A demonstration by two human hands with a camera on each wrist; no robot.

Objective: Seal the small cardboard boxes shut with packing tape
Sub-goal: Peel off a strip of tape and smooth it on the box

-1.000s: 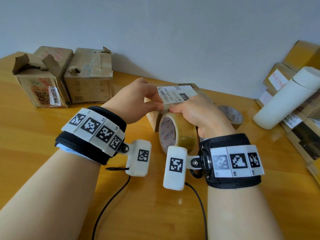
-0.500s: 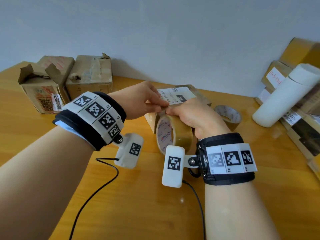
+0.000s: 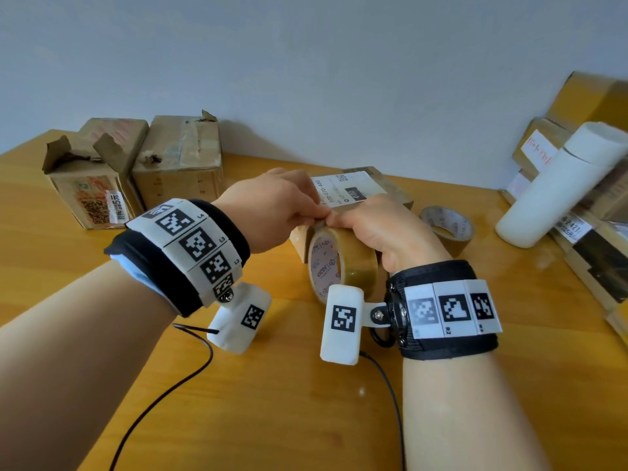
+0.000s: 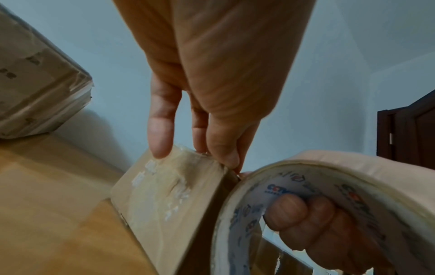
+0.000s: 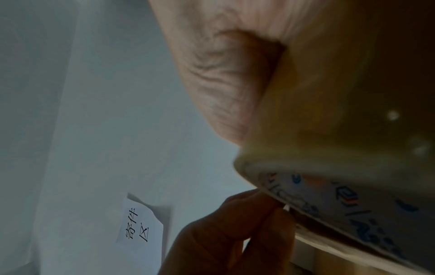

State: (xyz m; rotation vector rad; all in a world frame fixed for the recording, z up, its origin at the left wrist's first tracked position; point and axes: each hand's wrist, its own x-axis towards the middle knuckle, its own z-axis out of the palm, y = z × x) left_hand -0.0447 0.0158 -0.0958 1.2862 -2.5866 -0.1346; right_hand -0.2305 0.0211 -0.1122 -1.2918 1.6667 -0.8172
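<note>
A small cardboard box [image 3: 353, 193] with a white label lies mid-table; its taped side [image 4: 169, 195] faces the left wrist view. A roll of tan packing tape [image 3: 343, 263] stands on edge against the box's front. My right hand [image 3: 370, 229] grips the roll, thumb on top and fingers [image 4: 303, 217] curled through its core. My left hand [image 3: 317, 215] pinches at the roll's top edge [image 4: 233, 165] by the box corner, seemingly on the tape end, while one finger touches the box. The right wrist view shows the roll [image 5: 353, 130] close up.
Two worn cardboard boxes [image 3: 91, 188] [image 3: 183, 161] stand at the back left, one with torn flaps. A second tape roll [image 3: 448, 226] lies to the right of the box. A white cylinder [image 3: 560, 188] leans on stacked boxes [image 3: 594, 239] at the right edge. Cables [image 3: 163, 396] cross the near table.
My left fingers have come down from the edge of the box's label to the top of the roll, and the left wrist has turned. The roll stays against the box.
</note>
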